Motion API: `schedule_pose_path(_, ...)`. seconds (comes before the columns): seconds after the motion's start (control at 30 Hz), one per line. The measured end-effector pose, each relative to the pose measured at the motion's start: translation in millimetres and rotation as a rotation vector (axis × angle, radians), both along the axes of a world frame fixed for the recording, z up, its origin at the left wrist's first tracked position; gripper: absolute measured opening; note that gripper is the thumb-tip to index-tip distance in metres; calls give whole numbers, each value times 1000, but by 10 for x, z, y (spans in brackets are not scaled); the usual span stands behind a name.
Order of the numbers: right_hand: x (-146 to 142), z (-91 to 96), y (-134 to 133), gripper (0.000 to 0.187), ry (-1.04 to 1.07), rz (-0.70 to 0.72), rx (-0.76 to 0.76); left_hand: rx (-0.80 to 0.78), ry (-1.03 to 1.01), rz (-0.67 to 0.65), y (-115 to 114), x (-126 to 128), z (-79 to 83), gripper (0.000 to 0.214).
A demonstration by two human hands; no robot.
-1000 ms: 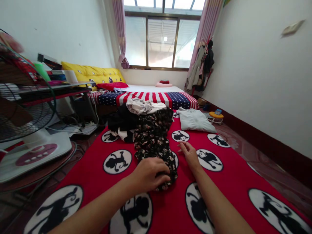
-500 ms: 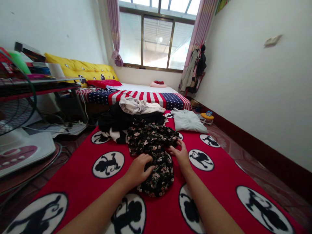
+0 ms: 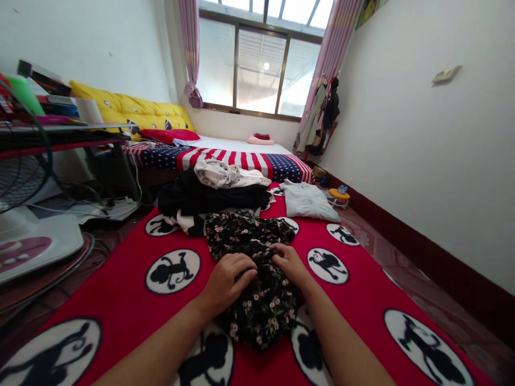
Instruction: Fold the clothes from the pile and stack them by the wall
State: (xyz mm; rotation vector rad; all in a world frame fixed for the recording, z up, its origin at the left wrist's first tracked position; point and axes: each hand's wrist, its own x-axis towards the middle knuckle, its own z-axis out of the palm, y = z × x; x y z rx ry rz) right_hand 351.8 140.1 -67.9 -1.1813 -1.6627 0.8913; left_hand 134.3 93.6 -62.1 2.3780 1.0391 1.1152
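Right now the left hand (image 3: 226, 280) and right hand (image 3: 288, 264) both clutch the black flowered garment (image 3: 257, 268) on the red blanket (image 3: 120, 289), fingers curled into the cloth.

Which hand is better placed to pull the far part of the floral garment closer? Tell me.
Right, probably. The right hand grips the floral garment near its bunched far part, while the left hand presses lower, nearer the person, on the red blanket.

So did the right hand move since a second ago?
Yes. The right hand was flat on the red blanket beside the flowery black garment; it has slid left onto the cloth, close to the left hand.
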Motion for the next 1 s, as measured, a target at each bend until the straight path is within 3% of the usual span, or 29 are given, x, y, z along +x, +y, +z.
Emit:
schedule_pose_path(0.07, 230, 59, 18, 26, 83, -262, 55, 21, -106, 109, 96, -116, 0, 19)
schedule_pose_path(0.2, 805, 38, 83, 43, 309, -1094, 320, 46, -263, 296, 283, -301, -27, 16)
schedule_pose_path(0.23, 918, 5, 96, 49, 316, -1216, 345, 37, -294, 332, 322, -331, -40, 16)
schedule_pose_path(0.3, 1059, -63, 108, 57, 286, -1299, 351, 4, -351, 394, 384, -373, -74, 17)
schedule_pose_path(0.47, 930, -82, 62, 47, 99, -1179, 441, -53, -406, 450, 453, -421, -151, 21)
schedule_pose_path(0.53, 742, -46, 31, 43, 60, -1032, 480, -63, -407, 440, 456, -425, -165, 22)
schedule_pose_path(0.6, 518, -27, -2, 43, 42, -793, 454, -68, -401, 427, 454, -416, -168, 22)
schedule_pose_path(0.7, 200, -38, -38, 63, -124, -496, 326, -80, -390, 407, 444, -380, -160, 22)
schedule_pose_path(0.77, 51, -46, -42, 84, -356, -441, 231, -92, -385, 393, 435, -352, -154, 22)
schedule_pose_path(0.83, -27, -36, -29, 93, -589, -446, 152, -101, -374, 382, 426, -331, -155, 22)
schedule_pose_path(0.9, -48, -9, -12, 80, -756, -445, 95, -96, -350, 372, 422, -323, -162, 22)
schedule_pose_path(1.0, -33, 29, -9, 37, -895, -403, 71, -50, -277, 351, 430, -331, -190, 25)
